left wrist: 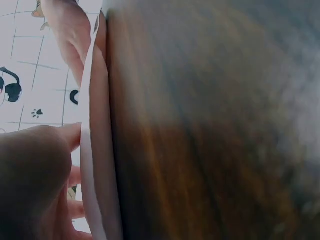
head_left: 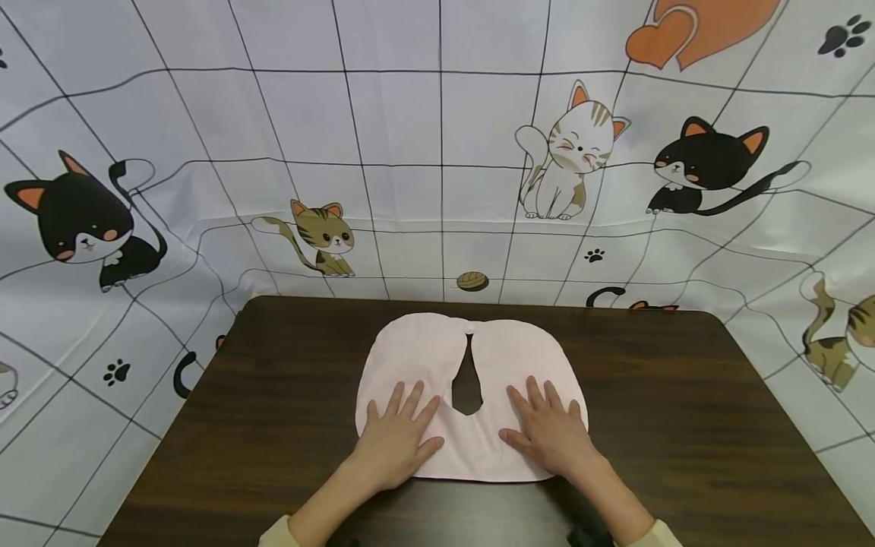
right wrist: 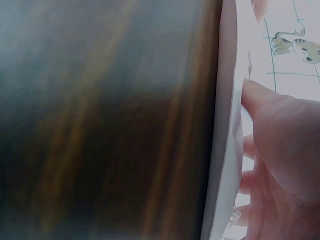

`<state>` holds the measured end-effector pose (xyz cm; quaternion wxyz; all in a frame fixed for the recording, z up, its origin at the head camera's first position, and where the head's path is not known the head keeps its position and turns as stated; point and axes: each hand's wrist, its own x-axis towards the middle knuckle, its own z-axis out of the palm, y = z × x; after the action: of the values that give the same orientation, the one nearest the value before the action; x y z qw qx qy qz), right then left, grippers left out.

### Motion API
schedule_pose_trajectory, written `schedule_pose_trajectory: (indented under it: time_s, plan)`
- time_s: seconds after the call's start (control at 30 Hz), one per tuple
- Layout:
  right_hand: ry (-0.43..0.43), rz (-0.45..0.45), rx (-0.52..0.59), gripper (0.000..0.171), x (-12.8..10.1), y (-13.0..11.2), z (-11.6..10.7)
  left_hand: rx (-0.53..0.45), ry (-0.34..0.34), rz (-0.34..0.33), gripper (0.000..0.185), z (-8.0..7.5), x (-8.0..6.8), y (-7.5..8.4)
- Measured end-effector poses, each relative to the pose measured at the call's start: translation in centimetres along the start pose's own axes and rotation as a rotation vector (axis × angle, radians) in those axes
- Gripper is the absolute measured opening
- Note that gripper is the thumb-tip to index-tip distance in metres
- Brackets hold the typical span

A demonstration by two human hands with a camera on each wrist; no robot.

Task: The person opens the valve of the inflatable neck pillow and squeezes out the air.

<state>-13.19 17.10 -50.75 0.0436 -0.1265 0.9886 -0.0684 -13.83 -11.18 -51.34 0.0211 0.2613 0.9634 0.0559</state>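
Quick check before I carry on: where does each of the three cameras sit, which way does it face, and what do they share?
Head: sits above, facing forward and down at the pink bib on the dark table; left hand and right hand lie flat on it, sleeves showing.
Left wrist: low at table level, looking along the tabletop at the bib's edge; left hand fills the corner.
Right wrist: same low angle, mirrored; right hand on the bib.
Shared: all three show bib, table and cat-print backdrop.

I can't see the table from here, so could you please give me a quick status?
Left hand and right hand flat, fingers straight, pressing the pink bib. Bib spread on the dark wooden table. Nothing in the way.
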Motion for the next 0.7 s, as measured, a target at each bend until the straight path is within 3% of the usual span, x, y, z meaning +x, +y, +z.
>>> schedule_pose_trajectory:
  time_s: [0.23, 0.47, 0.7]
  plan:
    - [-0.007, -0.002, -0.028, 0.07, -0.2, 0.0, -0.2, -0.042, -0.069, -0.002, 0.059, -0.8, 0.1, 0.5]
    - [-0.011, -0.008, -0.024, 0.07, -0.3, -0.1, -0.5, 0.022, -0.082, -0.003, 0.061, -1.0, 0.2, 0.4]
    - [-0.022, -0.008, -0.013, 0.069, -0.5, -0.3, -0.7, -0.019, -0.106, -0.012, 0.059, -1.5, 0.2, 0.4]
